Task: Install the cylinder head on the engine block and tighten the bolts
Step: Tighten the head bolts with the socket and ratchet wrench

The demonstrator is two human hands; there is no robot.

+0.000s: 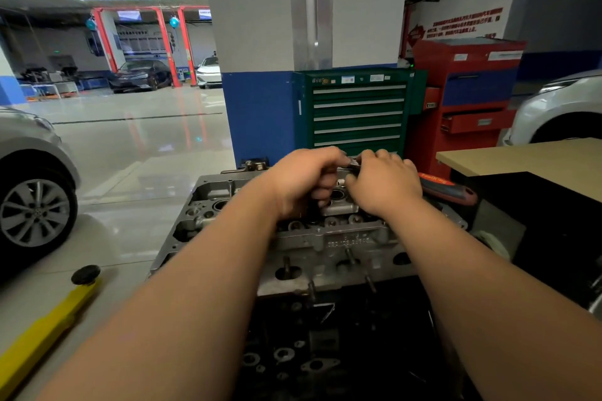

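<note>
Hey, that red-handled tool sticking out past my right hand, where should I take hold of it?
Probably the tool's red-and-black handle, coming from above on the right. That thick grip end juts clear past the right hand, while the other end is hidden behind that hand.

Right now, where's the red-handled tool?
Head view, right of centre: the red-handled tool juts past the right hand at the right end of the cylinder head, before the red cabinet.
</note>
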